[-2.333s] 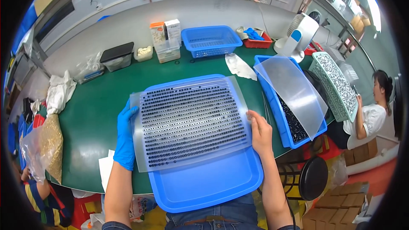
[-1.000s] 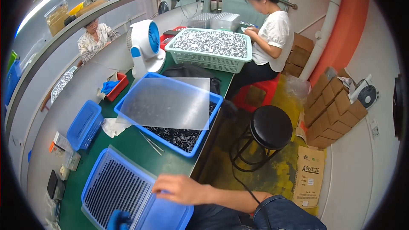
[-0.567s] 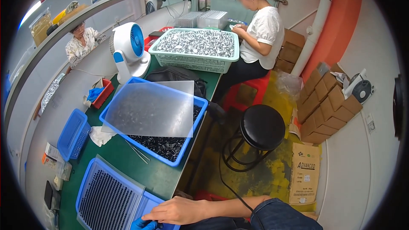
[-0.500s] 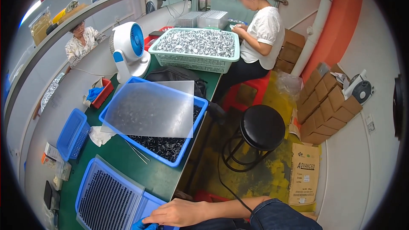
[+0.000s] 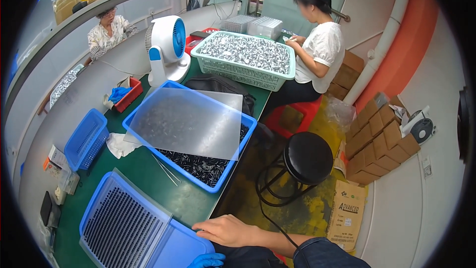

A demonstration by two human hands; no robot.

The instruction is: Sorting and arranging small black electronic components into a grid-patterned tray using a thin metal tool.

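The bare right hand [image 5: 229, 230] was laid flat, fingers spread, on the blue tray's [image 5: 171, 250] near rim; the gloved left hand [image 5: 207, 260], seemingly curled underneath, was barely seen. Light, stiff plastic, best gripped at the rims.

Bare green table [image 5: 191, 203] lies open between the near tray [image 5: 130, 228] and the blue bin [image 5: 196, 134]; thin tweezers [image 5: 166, 171] lie there.

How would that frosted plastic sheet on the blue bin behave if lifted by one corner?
The frosted sheet looks thin and see-through, so probably light and bendy. It lies loose and askew on the blue bin, overhanging the rim; a push would likely slide it. The fan nearby might shift it.
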